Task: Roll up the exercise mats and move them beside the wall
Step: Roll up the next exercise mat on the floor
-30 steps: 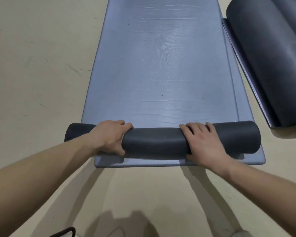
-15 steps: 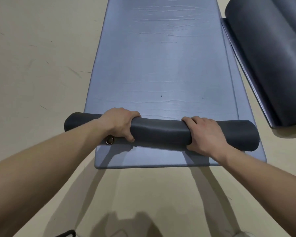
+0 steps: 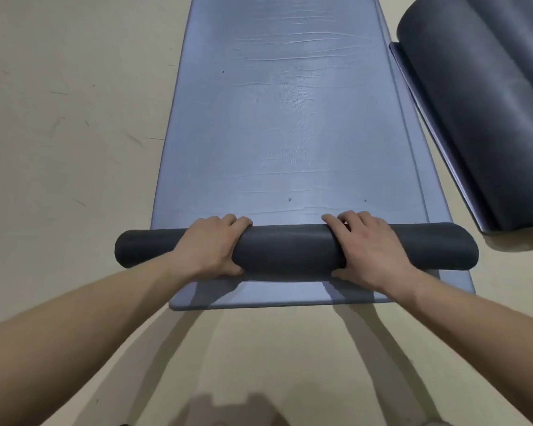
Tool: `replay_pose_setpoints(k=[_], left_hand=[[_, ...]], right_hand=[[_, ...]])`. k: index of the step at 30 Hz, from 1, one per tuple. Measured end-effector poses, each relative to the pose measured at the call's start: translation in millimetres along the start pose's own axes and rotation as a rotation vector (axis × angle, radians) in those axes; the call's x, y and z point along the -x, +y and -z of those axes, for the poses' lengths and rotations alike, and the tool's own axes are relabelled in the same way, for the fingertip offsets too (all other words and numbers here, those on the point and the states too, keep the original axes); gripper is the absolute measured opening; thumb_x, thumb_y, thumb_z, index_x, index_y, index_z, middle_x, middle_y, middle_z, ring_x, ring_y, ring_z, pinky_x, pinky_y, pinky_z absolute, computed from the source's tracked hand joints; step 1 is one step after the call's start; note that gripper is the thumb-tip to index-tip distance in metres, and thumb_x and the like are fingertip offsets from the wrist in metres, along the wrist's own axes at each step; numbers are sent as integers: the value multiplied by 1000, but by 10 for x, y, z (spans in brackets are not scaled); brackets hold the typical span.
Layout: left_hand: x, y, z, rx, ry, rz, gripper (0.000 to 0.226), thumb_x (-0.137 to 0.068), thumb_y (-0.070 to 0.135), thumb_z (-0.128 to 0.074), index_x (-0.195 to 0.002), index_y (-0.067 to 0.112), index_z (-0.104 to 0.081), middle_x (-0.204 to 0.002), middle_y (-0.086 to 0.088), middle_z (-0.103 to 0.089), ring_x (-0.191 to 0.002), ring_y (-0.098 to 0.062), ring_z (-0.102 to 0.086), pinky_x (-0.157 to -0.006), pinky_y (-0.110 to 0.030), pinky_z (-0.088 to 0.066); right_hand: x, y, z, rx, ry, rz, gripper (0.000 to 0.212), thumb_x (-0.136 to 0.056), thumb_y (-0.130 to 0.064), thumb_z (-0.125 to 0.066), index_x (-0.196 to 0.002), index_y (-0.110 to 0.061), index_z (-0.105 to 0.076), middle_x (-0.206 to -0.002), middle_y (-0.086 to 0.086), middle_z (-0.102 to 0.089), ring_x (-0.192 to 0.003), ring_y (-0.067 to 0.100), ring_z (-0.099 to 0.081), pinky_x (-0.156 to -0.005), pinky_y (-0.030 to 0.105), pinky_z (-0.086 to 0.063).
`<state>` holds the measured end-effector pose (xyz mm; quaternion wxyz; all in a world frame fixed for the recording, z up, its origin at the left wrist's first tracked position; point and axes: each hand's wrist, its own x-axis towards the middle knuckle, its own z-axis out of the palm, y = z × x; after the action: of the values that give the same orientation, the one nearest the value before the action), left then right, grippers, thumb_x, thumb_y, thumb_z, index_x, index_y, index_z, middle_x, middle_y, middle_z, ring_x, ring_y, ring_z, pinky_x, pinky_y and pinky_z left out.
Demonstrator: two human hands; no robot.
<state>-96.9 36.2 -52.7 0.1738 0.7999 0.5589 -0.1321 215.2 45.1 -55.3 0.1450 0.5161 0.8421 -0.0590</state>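
Gripping dark roll (image 3: 290, 250) at near end of blue mat (image 3: 290, 118) on floor (image 3: 59, 149): left hand (image 3: 210, 244), right hand (image 3: 373, 244) curled over it. Risk: uneven push, roll skews left, ends telescope.

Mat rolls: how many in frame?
2. A thin roll at centre, gripped by left hand and right hand; a thick roll at right edge, partly cropped. More may be off-frame.
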Motion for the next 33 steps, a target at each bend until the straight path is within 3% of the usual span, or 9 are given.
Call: replay_pose_setpoints(k=[3,7,10,13,16,21,25,29,33], left_hand=[[-189,-32,139,47,-101,-2,82,-64,61,-80,-132,33,-44,-115,7,-59,-95,-20,-60,-83,-38,-51],[54,153,-208,-296,192,84,101,-73,55,-79,-152,16,-30,-140,-11,-49,-121,-34,-52,-107,-53,-40],[16,133,-224,-340,179,84,106,-82,47,-77,-158,15,-10,-153,-16,-35,-138,-39,-39,-116,-59,-29],[-243,32,-29,-238,99,70,107,-69,57,-80,-151,22,-20,-142,-7,-48,-121,-31,-54,-108,-52,-41],[-384,-36,105,-168,2,17,103,-63,55,-82,-147,26,-30,-129,-2,-56,-104,-26,-60,-92,-42,-49],[-366,-34,288,49,-309,48,99,-59,56,-85,-142,32,-35,-121,4,-57,-101,-23,-59,-90,-42,-53],[101,215,-217,-199,6,71,105,-61,60,-75,-148,26,-26,-136,-2,-49,-112,-29,-57,-99,-46,-44],[-68,83,-53,-21,-89,14,100,-63,58,-80,-146,29,-32,-128,1,-54,-102,-23,-58,-93,-39,-49],[-233,62,117,19,-164,49,103,-63,60,-83,-147,30,-31,-127,2,-55,-105,-23,-58,-94,-42,-52]], right_hand=[[135,-59,-280,107,239,-12,101,-57,-28,-87,-145,-12,-41,-122,12,-55,-101,36,-56,-92,50,-43],[-198,70,32,38,-17,13,92,-58,-45,-82,-138,-26,-40,-116,3,-57,-97,29,-58,-86,42,-45],[-452,197,245,-38,-159,60,98,-59,-55,-84,-141,-31,-36,-118,1,-56,-102,26,-58,-87,41,-46],[-404,128,141,62,-49,10,113,-58,-49,-85,-151,-26,-25,-135,9,-47,-120,32,-49,-104,50,-39],[-225,-5,-92,179,145,-18,111,-57,-36,-86,-150,-17,-28,-132,14,-49,-115,37,-51,-101,55,-39],[-428,205,263,-30,-241,106,99,-51,-57,-84,-134,-31,-38,-114,-3,-53,-94,24,-57,-77,37,-46],[-423,210,284,-159,-418,95,104,-47,-59,-88,-136,-35,-40,-112,-8,-52,-97,20,-57,-86,38,-51],[-101,78,-88,9,13,59,113,-51,-57,-85,-148,-23,-38,-132,2,-53,-119,29,-54,-106,47,-39],[-45,55,-267,41,229,29,98,-50,-41,-88,-136,-17,-48,-122,7,-58,-108,33,-57,-97,48,-43]])
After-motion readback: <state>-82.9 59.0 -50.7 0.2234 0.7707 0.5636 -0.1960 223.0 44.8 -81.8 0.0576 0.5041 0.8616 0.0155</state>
